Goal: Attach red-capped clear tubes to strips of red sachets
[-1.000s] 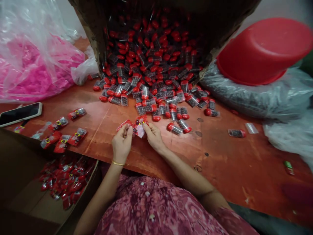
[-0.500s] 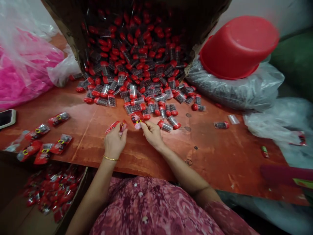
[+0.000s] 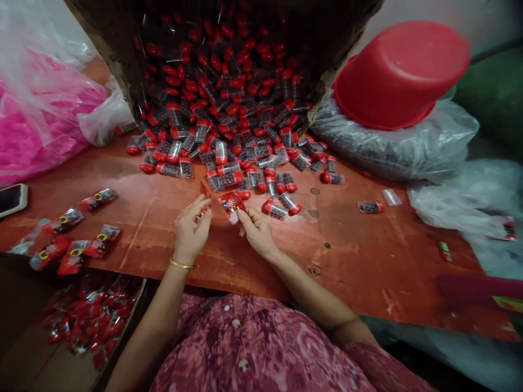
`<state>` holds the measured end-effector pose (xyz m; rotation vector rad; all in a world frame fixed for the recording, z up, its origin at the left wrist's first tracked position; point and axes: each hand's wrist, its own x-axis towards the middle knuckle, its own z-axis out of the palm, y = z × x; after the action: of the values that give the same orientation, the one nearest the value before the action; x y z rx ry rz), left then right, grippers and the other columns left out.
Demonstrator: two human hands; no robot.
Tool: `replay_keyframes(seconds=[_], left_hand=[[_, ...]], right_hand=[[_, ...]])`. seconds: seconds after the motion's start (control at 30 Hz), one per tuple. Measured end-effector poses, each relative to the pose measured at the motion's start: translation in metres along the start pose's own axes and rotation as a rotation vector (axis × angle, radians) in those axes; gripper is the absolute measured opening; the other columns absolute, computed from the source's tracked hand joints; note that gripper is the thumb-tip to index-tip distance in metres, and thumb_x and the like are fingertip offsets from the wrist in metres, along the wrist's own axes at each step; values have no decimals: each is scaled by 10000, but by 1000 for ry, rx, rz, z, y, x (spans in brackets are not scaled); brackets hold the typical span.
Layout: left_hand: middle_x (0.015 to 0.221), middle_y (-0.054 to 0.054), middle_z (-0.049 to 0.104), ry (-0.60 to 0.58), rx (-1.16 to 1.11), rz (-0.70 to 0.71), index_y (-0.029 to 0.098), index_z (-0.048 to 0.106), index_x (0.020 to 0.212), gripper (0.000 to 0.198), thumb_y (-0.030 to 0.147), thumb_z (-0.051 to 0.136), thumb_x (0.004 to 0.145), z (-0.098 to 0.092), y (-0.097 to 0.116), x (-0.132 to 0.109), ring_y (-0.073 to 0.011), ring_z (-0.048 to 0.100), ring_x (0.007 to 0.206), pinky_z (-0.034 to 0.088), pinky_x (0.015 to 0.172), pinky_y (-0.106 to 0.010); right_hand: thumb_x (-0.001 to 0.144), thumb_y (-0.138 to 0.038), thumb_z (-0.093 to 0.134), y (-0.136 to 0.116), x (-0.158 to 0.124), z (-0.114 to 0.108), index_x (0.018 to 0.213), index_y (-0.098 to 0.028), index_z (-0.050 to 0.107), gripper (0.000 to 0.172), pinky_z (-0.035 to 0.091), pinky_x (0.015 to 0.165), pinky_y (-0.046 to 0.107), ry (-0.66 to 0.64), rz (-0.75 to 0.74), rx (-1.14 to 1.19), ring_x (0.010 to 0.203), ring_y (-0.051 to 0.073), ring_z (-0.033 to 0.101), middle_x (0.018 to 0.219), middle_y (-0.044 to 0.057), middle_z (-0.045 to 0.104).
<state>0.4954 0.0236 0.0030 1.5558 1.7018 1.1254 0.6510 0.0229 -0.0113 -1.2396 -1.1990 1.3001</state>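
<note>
My left hand (image 3: 193,224), with a gold bangle at the wrist, is closed around red printed wrappers that stick out above its fingers. Between finger and thumb my right hand (image 3: 256,230) pinches one flat red printed wrapper (image 3: 231,206), tilted beside the left hand. Just beyond the hands lies a heap of small clear tubes with red caps (image 3: 226,166), filled with dark beads. It spills from a dark cardboard box (image 3: 107,54). Several wrapped red packets (image 3: 102,240) lie on the table to the left.
A red tub (image 3: 402,71) rests upside down on a stuffed plastic bag (image 3: 392,149) at right. A phone (image 3: 13,199) and a pink-filled bag (image 3: 44,120) are at left. Below the table edge, an open carton holds red packets (image 3: 92,310).
The right hand's wrapper has tilted and come nearer to the left hand. The left fingers have straightened and lifted, and a wrapper now stands up above them.
</note>
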Motion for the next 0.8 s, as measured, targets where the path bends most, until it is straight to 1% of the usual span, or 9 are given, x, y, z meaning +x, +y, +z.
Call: replay_keyframes(seconds=[0.07, 0.13, 0.27, 0.37, 0.43, 0.5, 0.57, 0.67, 0.8], left_hand=[[1021, -86, 686, -97, -239, -100, 165, 683, 946, 378, 444, 489, 780, 6, 3, -5, -220, 608, 956, 446, 857, -335], [768, -45, 684, -155, -325, -177, 158, 686, 761, 344, 475, 555, 737, 13, 7, -11, -178, 601, 738, 460, 707, -288], [472, 30, 512, -116, -347, -296, 162, 561, 467, 344, 442, 693, 614, 24, 8, -17, -103, 463, 504, 361, 515, -233], [540, 5, 598, -86, -438, -373, 150, 641, 547, 300, 437, 713, 596, 23, 9, -17, -127, 532, 571, 403, 564, -244], [638, -32, 670, -72, -530, -419, 139, 691, 636, 316, 443, 737, 561, 20, 12, -15, -145, 577, 636, 439, 619, -258], [653, -48, 683, -57, -610, -484, 130, 691, 639, 360, 452, 771, 500, 18, 15, -14, -134, 578, 616, 441, 600, -250], [599, -34, 657, -55, -653, -558, 124, 662, 592, 395, 467, 793, 446, 20, 17, -14, -105, 549, 550, 418, 540, -227], [533, 1, 607, -72, -663, -643, 119, 622, 575, 445, 494, 798, 411, 25, 19, -16, -78, 522, 491, 392, 489, -202], [511, 22, 584, -56, -713, -716, 130, 584, 592, 481, 532, 784, 417, 28, 21, -20, -76, 534, 469, 399, 457, -185]], right_hand=[[788, -593, 471, 2, -2, 3, 619, -210, 450, 420, 299, 450, 225, 9, -24, -18, 433, 81, 360, 472, -68, 410], [810, -570, 460, 4, -5, 6, 623, -209, 457, 406, 311, 464, 225, -21, -54, -54, 459, 88, 372, 496, -61, 412], [877, -533, 364, 3, -9, -1, 696, -205, 526, 408, 377, 531, 238, -118, -128, -218, 548, 118, 469, 578, -25, 500], [915, -469, 317, -1, -7, -34, 913, -195, 601, 395, 426, 720, 299, -55, -252, -590, 782, 180, 561, 845, 54, 634], [900, -456, 353, -1, -4, -65, 1001, -165, 610, 401, 397, 804, 377, 122, -291, -954, 895, 249, 537, 973, 122, 635], [860, -462, 437, 3, -3, -91, 1076, -141, 604, 422, 375, 811, 430, 208, -250, -1236, 945, 304, 506, 1068, 170, 610], [833, -435, 493, 9, -3, -107, 1067, -146, 616, 391, 370, 781, 434, 192, -227, -1386, 943, 321, 492, 1101, 175, 598], [807, -389, 542, 18, -6, -109, 986, -157, 627, 305, 376, 761, 409, 143, -255, -1404, 927, 308, 499, 1075, 153, 610], [795, -363, 545, 25, -8, -100, 939, -164, 593, 250, 409, 743, 374, 75, -258, -1195, 843, 265, 553, 903, 112, 648]])
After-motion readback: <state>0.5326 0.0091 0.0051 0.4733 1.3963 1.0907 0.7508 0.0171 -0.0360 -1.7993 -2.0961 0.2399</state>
